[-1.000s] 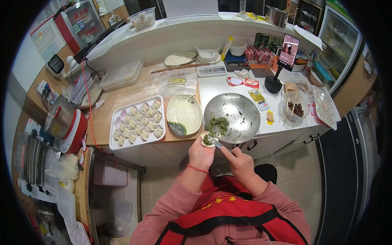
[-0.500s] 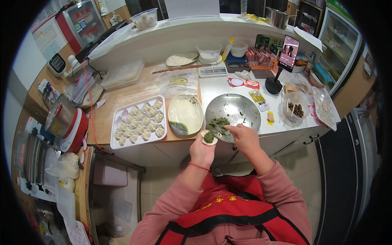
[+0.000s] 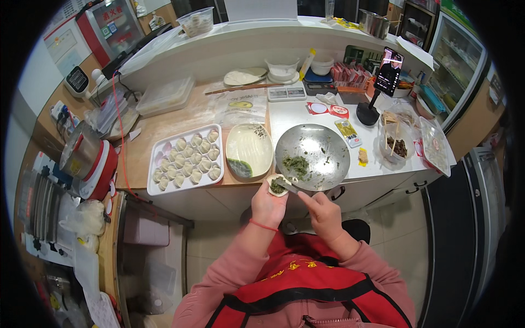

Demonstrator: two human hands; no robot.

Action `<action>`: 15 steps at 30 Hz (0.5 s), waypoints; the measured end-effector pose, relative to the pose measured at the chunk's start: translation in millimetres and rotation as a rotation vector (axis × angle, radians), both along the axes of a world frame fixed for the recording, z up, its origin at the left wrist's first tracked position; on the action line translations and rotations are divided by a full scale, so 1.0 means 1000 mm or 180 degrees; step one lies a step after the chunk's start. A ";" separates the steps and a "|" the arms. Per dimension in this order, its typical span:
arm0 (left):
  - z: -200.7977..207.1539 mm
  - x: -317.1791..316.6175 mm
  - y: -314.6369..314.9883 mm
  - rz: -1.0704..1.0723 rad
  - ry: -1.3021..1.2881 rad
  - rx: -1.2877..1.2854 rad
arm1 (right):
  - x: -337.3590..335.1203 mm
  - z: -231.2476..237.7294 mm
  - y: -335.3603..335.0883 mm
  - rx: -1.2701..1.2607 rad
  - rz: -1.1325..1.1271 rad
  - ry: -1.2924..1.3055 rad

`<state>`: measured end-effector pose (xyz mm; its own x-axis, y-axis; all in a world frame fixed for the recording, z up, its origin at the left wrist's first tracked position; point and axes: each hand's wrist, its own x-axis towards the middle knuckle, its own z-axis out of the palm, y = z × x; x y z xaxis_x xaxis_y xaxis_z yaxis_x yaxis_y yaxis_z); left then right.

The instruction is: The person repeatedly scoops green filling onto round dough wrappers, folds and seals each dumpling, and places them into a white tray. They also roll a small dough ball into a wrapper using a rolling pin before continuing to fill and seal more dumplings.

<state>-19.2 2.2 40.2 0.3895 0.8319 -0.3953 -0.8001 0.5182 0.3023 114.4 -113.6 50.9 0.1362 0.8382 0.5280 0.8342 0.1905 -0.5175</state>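
Note:
My left hand (image 3: 267, 209) cups a round dumpling wrapper (image 3: 270, 181) with a mound of chopped green filling (image 3: 278, 186) on it, just in front of the counter's edge. My right hand (image 3: 324, 216) grips a slim flat metal spatula (image 3: 293, 188), whose tip touches the filling; its handle is mostly hidden in the fist. Beyond both hands, a wide steel bowl (image 3: 325, 139) holds more green filling, heaped at its left side. To its left lies a cream oval plate (image 3: 251, 147) with a green leaf pattern. Several folded dumplings (image 3: 188, 159) stand in rows on a white tray (image 3: 158, 189).
At the right, a phone (image 3: 389, 71) stands on a black holder, near a clear tub (image 3: 395, 150) of dark food with chopsticks. A kitchen scale (image 3: 287, 94), a rolling pin (image 3: 240, 89) and a plastic bag (image 3: 239, 109) lie farther back. Left stands a red-based appliance (image 3: 101, 175).
My right hand has drawn back from the bowl toward me, bringing the spatula to the wrapper. The left hand has shifted slightly nearer and left. The phone's picture differs.

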 end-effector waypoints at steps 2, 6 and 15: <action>0.000 -0.004 -0.002 0.0033 -0.0009 -0.0113 | -0.006 -0.002 -0.004 -0.0054 -0.0013 -0.0308; 0.000 -0.007 -0.001 0.0075 -0.0040 -0.0309 | -0.005 0.000 -0.011 -0.0047 0.0071 0.0003; 0.006 -0.004 -0.005 -0.0252 0.0118 0.0050 | 0.002 0.013 -0.011 0.0503 0.0205 -0.0856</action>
